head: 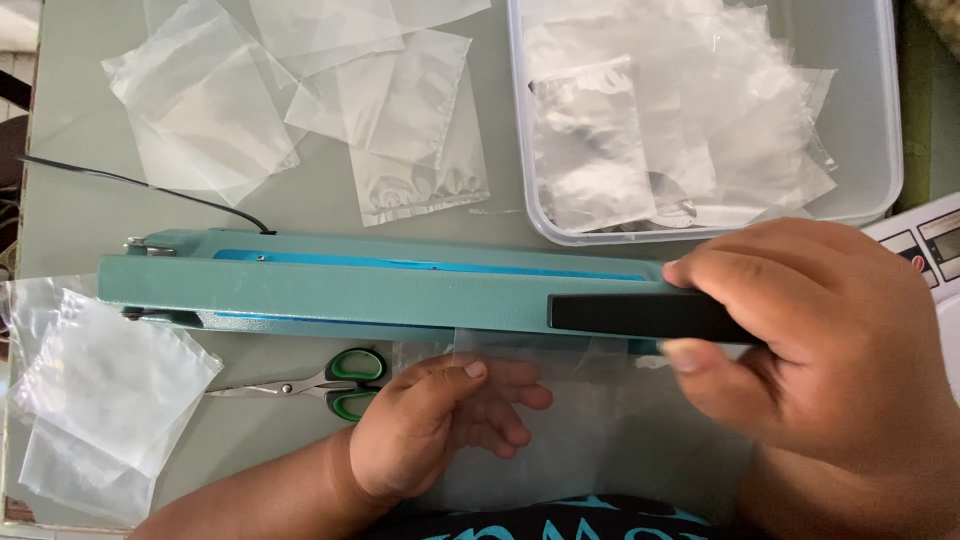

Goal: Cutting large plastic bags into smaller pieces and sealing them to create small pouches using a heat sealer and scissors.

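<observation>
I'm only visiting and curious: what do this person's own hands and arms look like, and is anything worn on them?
Both are bare. The left hand and right hand wear no gloves, rings or watch that show, and the left forearm has no sleeve on the part in view. Fingernails are short and unpainted. At the bottom edge a dark garment with turquoise markings shows.
</observation>
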